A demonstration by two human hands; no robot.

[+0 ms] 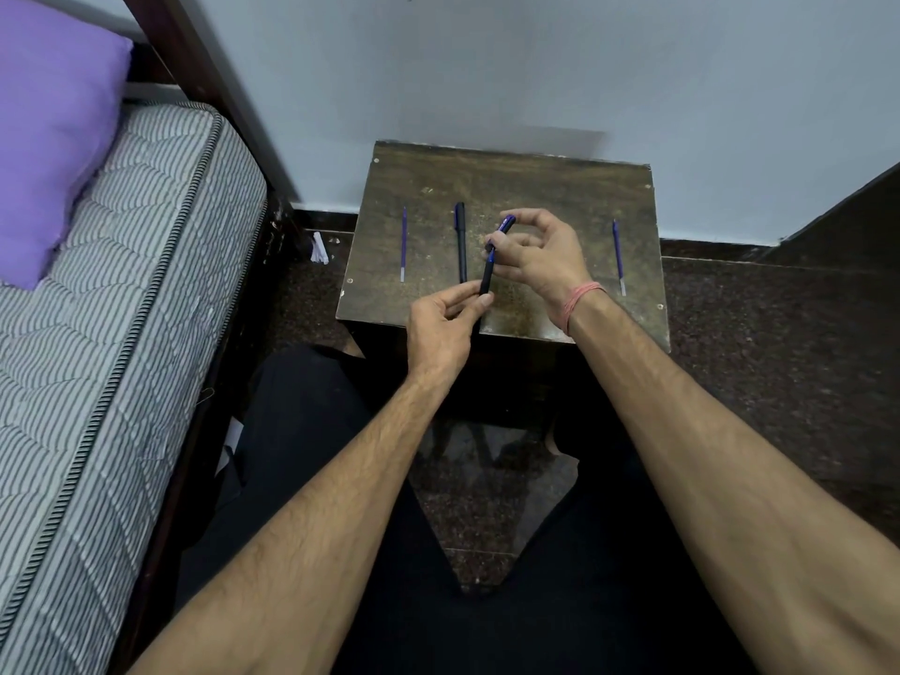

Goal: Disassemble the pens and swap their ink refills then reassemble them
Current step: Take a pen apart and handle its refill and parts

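Two hands work one pen above the middle of the surface. The left hand pinches the lower end of a dark pen barrel between thumb and fingertips; the right hand holds the upper, blue-marked section in curled fingers, thumb at its top. The pieces lie roughly in line, meeting near the right fingers, though I cannot tell whether they are joined or apart.

On the surface to the left lies another dark pen body, and further left a thin purple refill. A second refill lies well apart on the right, beyond the right wrist with its pink band.

With both refills out, the step in hand looks like handling the emptied pen, either finishing its disassembly or closing it. The next move likely calls for picking the opposite refill and threading it tip-first into this barrel.

A striped mattress sits at left.
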